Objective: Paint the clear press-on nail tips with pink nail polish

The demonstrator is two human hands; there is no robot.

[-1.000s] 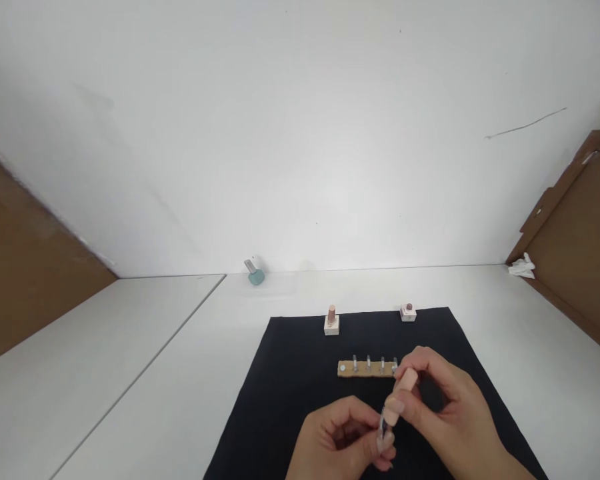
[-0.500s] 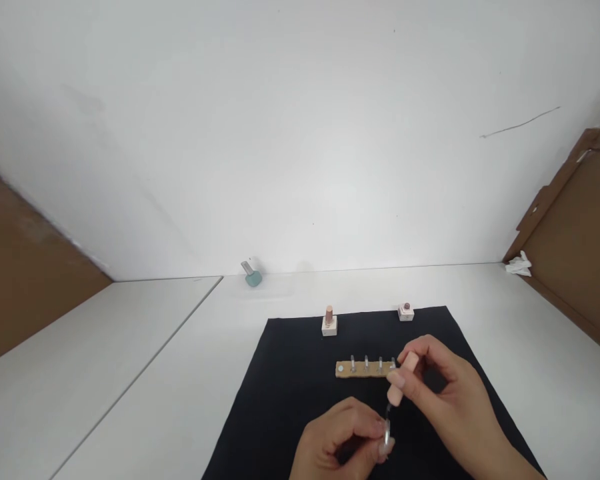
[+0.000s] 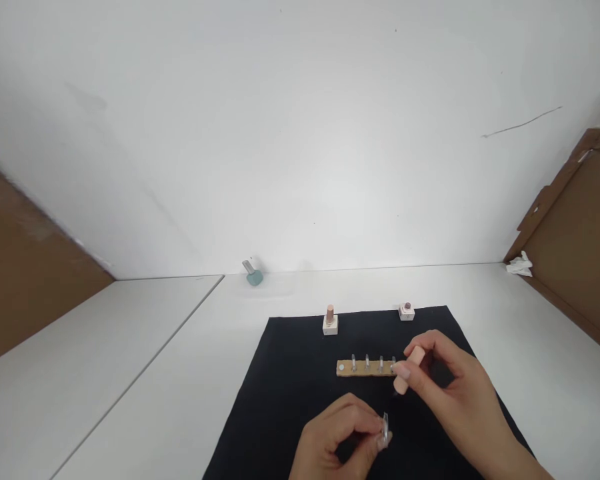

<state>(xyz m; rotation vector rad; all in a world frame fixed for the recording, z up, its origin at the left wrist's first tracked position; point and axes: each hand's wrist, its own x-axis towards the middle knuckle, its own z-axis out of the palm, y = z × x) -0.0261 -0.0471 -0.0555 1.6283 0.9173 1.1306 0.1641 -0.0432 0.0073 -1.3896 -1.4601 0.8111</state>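
Note:
Near the front of the black cloth, my left hand pinches a clear false nail between thumb and fingertips. My right hand, just up and to the right, grips the peach cap of a nail polish brush. Its dark bristle end points down towards the false nail, a small gap apart. Behind the hands lies a tan strip with several clear false nails standing upright on it; my right fingers cover its right end. An uncapped nail polish bottle stands at the cloth's back right.
A capped nail polish bottle with a peach top stands near the cloth's back edge. Against the white wall, a teal bottle leans over. A crumpled white tissue lies by the brown cardboard side at right.
My right hand has moved slightly up and right, lifting the brush off the false nail. My left hand stays nearly still, with the false nail now more upright.

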